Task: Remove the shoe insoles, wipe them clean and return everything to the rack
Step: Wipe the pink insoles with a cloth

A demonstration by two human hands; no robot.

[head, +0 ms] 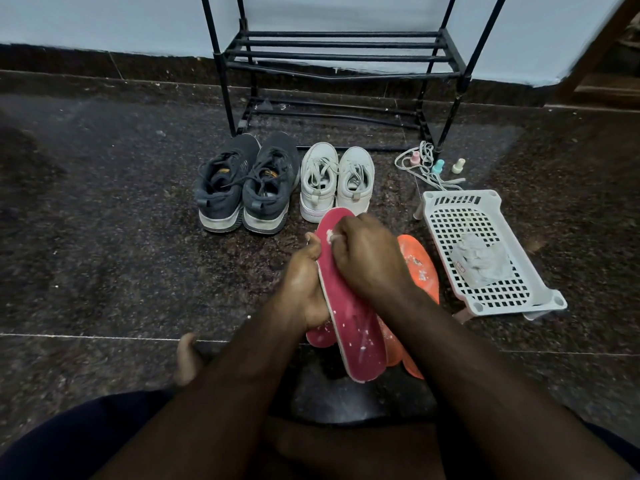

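**Wiping the red insole**

The right hand's fingers are curling tight around a small white wipe, pressing it onto the toe end of the red insole. The left hand is gripping that insole by its edge, thumb on the rim, probably steadying it tilted for scrubbing. 1 orange insole is lying just beside it, within reach. 2 pairs, dark shoes and white shoes, are sitting before the rack, likely waiting. A basket is lying near.
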